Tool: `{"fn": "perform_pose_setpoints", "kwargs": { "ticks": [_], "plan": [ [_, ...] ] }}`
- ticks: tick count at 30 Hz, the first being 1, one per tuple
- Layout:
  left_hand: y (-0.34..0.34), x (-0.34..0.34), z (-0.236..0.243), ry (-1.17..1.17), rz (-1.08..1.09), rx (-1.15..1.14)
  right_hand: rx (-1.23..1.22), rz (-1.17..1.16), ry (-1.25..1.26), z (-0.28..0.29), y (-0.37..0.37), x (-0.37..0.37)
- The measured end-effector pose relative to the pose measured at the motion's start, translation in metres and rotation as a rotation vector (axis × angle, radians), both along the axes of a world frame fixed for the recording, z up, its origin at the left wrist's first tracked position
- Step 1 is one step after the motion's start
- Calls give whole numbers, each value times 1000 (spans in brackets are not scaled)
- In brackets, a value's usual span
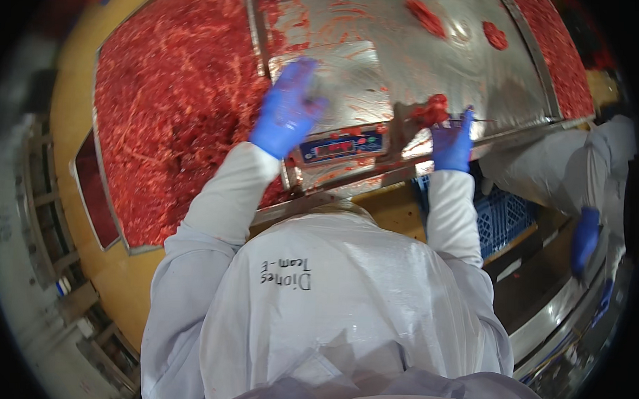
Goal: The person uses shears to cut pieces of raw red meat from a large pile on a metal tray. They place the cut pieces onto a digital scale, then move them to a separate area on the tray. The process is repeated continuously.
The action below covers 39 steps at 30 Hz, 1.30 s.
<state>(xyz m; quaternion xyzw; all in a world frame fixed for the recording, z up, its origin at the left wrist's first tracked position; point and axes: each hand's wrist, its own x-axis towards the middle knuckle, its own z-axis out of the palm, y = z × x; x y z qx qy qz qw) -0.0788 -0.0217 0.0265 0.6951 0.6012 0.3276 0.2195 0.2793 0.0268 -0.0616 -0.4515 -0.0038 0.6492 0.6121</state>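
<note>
My left hand [287, 112], in a blue glove, is over the left side of a steel weighing scale [348, 84], beside a large bed of ground red meat. Its thumb stands apart from the fingers and nothing shows in it, though it is a little blurred. Just right of the scale, my right hand [453, 142], also gloved in blue, has its fingers apart. A small lump of red meat [431, 110] is at its fingertips; whether they touch it is unclear. The scale's lit display panel [341, 148] faces me, with meat scraps along its edge.
Ground meat [175, 89] fills a wide metal-edged tray at left; more meat [555, 53] lies at far right. Two meat pieces [426, 17] [494, 35] rest on the smeared steel table [472, 71]. A blue crate [502, 218] sits below. At right is a co-worker's gloved hand [584, 240].
</note>
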Motion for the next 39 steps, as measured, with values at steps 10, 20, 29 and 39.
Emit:
{"fn": "perform_pose_setpoints", "kwargs": {
  "ticks": [10,20,29,39],
  "plan": [
    [-40,-143,-56,436,107,-274,548,538,-790,11,-84,-79],
    [4,-47,93,-291,39,-481,414,698,-854,-11,-109,-68],
    [21,-76,9,210,12,-36,426,1106,-607,63,-95,-100],
    [-52,-49,-13,201,-100,14,324,1229,-192,64,-79,-108]
  ]
}}
